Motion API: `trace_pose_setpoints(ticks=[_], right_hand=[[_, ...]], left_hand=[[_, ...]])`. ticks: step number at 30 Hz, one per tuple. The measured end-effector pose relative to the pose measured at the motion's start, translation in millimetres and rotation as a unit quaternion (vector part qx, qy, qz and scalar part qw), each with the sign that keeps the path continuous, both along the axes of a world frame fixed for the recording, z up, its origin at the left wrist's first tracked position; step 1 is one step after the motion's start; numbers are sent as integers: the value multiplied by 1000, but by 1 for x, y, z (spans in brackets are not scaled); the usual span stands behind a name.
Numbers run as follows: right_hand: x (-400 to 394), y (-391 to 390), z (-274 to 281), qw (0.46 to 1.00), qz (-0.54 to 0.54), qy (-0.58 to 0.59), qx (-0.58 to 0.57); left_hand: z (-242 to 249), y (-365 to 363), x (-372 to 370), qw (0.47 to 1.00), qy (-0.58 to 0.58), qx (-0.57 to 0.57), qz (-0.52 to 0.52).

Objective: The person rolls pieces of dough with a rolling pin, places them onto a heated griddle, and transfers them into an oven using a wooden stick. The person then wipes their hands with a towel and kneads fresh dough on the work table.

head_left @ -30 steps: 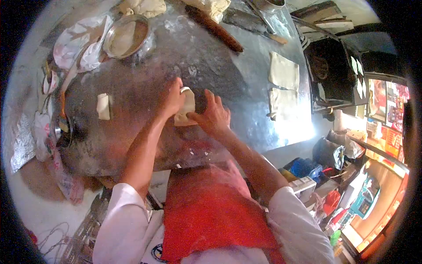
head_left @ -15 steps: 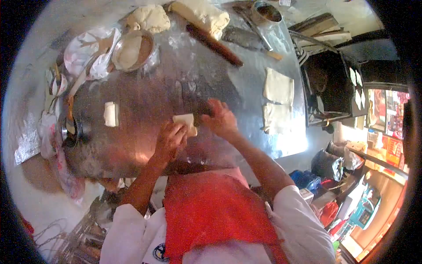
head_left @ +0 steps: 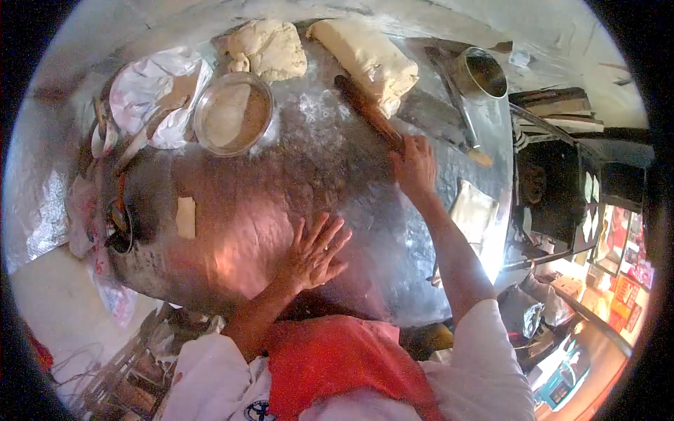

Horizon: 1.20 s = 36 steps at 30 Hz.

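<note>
My left hand point(head_left: 318, 254) is spread open over the metal worktop point(head_left: 260, 189) near its front edge, holding nothing. Further up and to the right, my right hand point(head_left: 416, 165) has its fingers wrapped round the lower end of a dark wooden rolling pin point(head_left: 368, 112). The pin lies against a long slab of dough point(head_left: 368, 59). A small pale dough piece point(head_left: 186, 217) rests on the left part of the worktop. At the right, flat dough pieces point(head_left: 474, 210) are partly hidden behind my right forearm.
Along the back are a dough lump point(head_left: 270, 50), a round bowl point(head_left: 234, 114) with something pale in it, a white plastic bag point(head_left: 151, 91) and a metal pot point(head_left: 481, 74). A small pot point(head_left: 119, 228) stands at the left, a black oven-like box point(head_left: 551, 193) at the right.
My right hand has moved up and right and taken hold of the rolling pin. My left hand has opened, and the folded dough it held is no longer visible. The view has shifted.
</note>
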State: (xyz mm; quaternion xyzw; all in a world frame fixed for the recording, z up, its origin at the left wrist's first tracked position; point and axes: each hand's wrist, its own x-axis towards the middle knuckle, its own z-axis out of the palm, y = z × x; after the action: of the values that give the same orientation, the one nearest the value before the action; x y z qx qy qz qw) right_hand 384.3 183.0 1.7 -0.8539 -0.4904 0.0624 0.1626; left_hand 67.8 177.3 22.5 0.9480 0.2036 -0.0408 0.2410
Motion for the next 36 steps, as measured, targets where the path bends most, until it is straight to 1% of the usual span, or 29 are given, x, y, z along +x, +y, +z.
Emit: trace_pose_setpoints(ticks=[2, 3, 5, 7, 8, 10, 11, 12, 14, 15, 16, 18, 20, 21, 22, 23, 24, 25, 26, 27, 28, 29, 30, 31, 32, 34, 35, 36], right_hand=[[-3, -2, -6, 998, -2, 27, 55], [-11, -11, -2, 998, -3, 29, 56], [-34, -43, 19, 995, 6, 71, 69], [-68, -87, 31, 992, -26, 96, 80], [-81, -115, 27, 994, -27, 85, 69], [-101, -152, 26, 995, -30, 71, 66], [-112, -166, 28, 997, -37, 58, 35], [-120, -179, 28, 998, -45, 46, 0], [-124, -196, 23, 997, -50, 43, -25], [-126, -203, 23, 998, -51, 40, -20], [-124, -203, 22, 998, -51, 34, -11], [-121, -203, 16, 998, -64, 22, -21], [-135, -216, 20, 996, -70, 25, -43], [-139, -215, 34, 998, -41, 30, -29], [-141, -212, 50, 999, -15, 33, -12], [-146, -213, 70, 994, 28, 62, -82], [-153, -215, 81, 994, 28, 63, -86], [-165, -215, 88, 993, 81, 46, -65], [-176, -212, 91, 989, 135, 32, -46], [-182, -196, 90, 985, 170, 24, -31], [-183, -176, 72, 983, 183, 6, -29], [-179, -155, 51, 980, 195, -13, -29], [-167, -131, 33, 981, 191, -26, -19], [-160, -116, 19, 981, 188, -39, -8], [-165, -117, 14, 981, 191, -33, -14], [-184, -131, 19, 989, 134, -20, -54], [-194, -157, 15, 985, 154, -25, -75], [-208, -173, 26, 985, 150, -30, -74]], left_hand=[[0, 2, 2, 999, 36, -17, -11], [-1, 2, 2, 999, 38, -16, -11], [-4, 4, 7, 996, 84, -1, -15], [-1, 3, 7, 998, 57, 32, -5], [0, 2, 6, 998, 37, 59, 6], [-12, 2, 6, 997, 18, 78, 4], [-18, 1, 3, 996, 8, 88, 4], [-12, -1, 2, 996, 6, 88, 0], [7, -4, 5, 997, 23, 16, 70], [11, -9, 4, 992, -6, 66, 106], [4, -10, 1, 993, -11, 66, 102], [-13, -22, -14, 988, -12, 110, 112], [-14, -25, -22, 989, -12, 79, 125], [-22, -17, -31, 967, -111, -107, 202], [-27, -11, -39, 897, -207, -286, 266], [-12, -7, -50, 896, -204, -290, 266], [17, 0, -62, 879, -214, -302, 300], [35, 4, -71, 860, -222, -312, 337], [34, 7, -74, 858, -217, -316, 343], [29, 13, -74, 931, -145, -156, 296], [24, 22, -70, 970, -68, 9, 234], [23, 30, -60, 982, -26, 108, 151], [13, 40, -53, 984, -19, 97, 150], [1, 53, -45, 984, -40, 126, 117], [-7, 60, -42, 982, -62, 159, 85], [-5, 38, -63, 987, -39, 142, 67], [-6, 15, -79, 989, -81, 86, 84], [-6, -1, -89, 988, -121, 21, 97]])
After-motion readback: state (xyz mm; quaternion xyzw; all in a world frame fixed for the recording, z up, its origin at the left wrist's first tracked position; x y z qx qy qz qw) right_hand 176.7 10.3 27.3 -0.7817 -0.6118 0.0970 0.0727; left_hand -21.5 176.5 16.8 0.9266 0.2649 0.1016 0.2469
